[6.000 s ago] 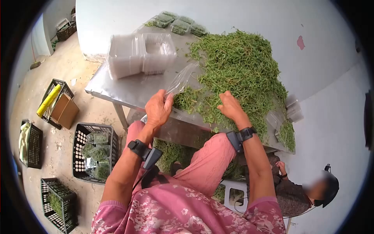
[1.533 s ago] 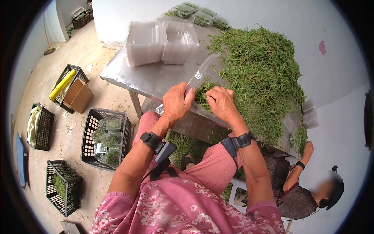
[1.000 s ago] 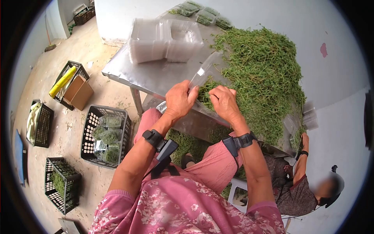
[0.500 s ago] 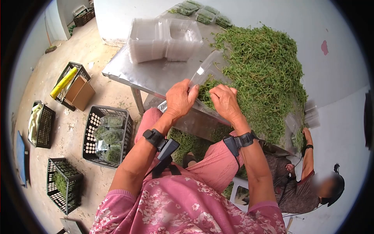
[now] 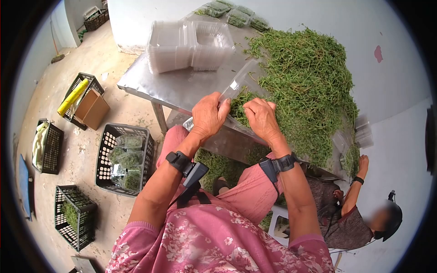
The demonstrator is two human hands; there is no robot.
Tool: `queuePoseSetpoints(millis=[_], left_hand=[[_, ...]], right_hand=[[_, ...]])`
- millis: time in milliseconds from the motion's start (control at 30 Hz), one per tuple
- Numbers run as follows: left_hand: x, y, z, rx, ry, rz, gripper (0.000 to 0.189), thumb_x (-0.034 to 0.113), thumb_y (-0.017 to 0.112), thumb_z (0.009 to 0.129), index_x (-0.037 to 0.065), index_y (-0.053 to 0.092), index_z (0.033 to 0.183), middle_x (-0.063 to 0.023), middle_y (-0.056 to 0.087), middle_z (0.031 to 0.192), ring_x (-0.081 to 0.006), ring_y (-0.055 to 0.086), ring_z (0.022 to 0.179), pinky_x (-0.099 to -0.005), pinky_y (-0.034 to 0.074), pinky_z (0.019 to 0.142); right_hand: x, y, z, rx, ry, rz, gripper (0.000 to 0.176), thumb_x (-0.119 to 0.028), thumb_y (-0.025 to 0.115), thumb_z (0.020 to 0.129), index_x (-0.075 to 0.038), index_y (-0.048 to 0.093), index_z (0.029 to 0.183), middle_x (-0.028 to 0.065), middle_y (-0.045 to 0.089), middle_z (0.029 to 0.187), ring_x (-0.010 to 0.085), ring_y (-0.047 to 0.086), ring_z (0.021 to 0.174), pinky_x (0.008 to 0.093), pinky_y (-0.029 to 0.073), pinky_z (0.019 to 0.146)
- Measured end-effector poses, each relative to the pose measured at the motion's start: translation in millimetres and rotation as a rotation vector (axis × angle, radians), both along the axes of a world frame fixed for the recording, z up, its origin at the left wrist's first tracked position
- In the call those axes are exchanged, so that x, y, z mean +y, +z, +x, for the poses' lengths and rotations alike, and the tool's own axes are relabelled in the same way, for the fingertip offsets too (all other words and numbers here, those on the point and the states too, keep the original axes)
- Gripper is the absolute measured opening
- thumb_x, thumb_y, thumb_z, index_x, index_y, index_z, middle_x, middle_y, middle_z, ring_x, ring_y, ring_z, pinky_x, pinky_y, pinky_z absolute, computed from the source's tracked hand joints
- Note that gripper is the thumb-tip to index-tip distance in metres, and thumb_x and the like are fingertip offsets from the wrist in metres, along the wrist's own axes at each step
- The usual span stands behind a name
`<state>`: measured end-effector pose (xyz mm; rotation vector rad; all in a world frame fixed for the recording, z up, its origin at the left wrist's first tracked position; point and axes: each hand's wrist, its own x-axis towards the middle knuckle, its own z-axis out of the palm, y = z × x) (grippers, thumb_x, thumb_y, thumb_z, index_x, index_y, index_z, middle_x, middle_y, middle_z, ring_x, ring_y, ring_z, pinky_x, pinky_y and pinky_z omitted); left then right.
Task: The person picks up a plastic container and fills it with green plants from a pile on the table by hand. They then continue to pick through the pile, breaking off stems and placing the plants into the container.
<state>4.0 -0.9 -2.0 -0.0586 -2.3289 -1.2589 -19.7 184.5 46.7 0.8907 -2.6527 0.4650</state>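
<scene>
An open clear plastic container [image 5: 239,82] lies at the table's front edge with some green sprigs [image 5: 241,104] in it. My left hand [image 5: 208,113] is closed on the container's left side, thumb up. Curled over its right part is my right hand [image 5: 261,116], fingers bent inward at the sprigs; what they grip is hidden. Just behind and right of my hands rises a large heap of green stems [image 5: 305,82].
Stacked clear containers [image 5: 191,45] stand on the metal table [image 5: 141,77]. Filled packs [image 5: 239,17] sit at the back. Black crates [image 5: 102,157] are on the floor at left. A co-worker [image 5: 346,218] reaches toward the table at right.
The co-worker's hand has shifted slightly away from the table edge. My hands hold nearly the same pose, and the view has moved slightly.
</scene>
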Motion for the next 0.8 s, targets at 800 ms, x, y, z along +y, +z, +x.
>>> queuePoseSetpoints(millis=[800], left_hand=[[-2.9, -5.9, 6.4, 0.188, -0.023, 0.006, 0.021, 0.025, 0.062, 0.086, 0.004, 0.057, 0.088, -0.0156, 0.057, 0.074, -0.0363, 0.057, 0.072, -0.0447, 0.044, 0.064]], right_hand=[[0.3, -6.5, -2.9, -0.004, -0.005, -0.051, 0.006, -0.015, 0.060, 0.088, -0.012, 0.065, 0.088, 0.0038, 0.063, 0.088, 0.0242, 0.058, 0.092, 0.0388, 0.034, 0.087]])
